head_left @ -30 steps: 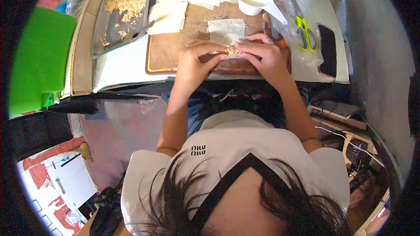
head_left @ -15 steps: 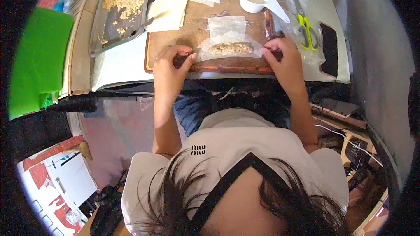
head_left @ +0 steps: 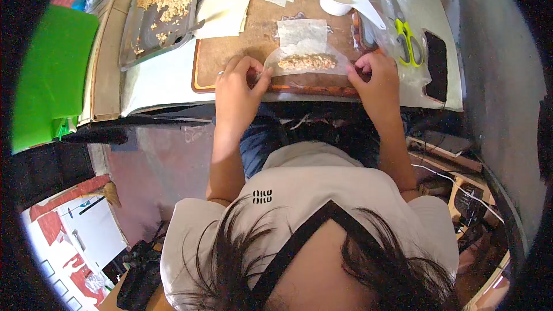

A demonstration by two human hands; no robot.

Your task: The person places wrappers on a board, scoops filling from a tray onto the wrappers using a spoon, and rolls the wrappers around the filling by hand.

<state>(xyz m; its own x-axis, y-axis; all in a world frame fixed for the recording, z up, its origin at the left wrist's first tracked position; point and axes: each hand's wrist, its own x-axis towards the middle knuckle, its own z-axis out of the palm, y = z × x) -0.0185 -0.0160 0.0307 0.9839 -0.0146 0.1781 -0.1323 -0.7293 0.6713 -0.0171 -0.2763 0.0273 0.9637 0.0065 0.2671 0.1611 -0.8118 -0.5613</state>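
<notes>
The filling lies on the wrapper, long axis 9-to-3 o'clock, about equally near the left hand at 9 and right hand at 3, both seemingly pinching wrapper edges.

Right: scissors with yellow-green and grey handles, lying near one dark flat slab | left: big green panel, beside brown cardboard | right edge: grey wall | near right: white cable, making a curve | near left: white door-like panel
</notes>
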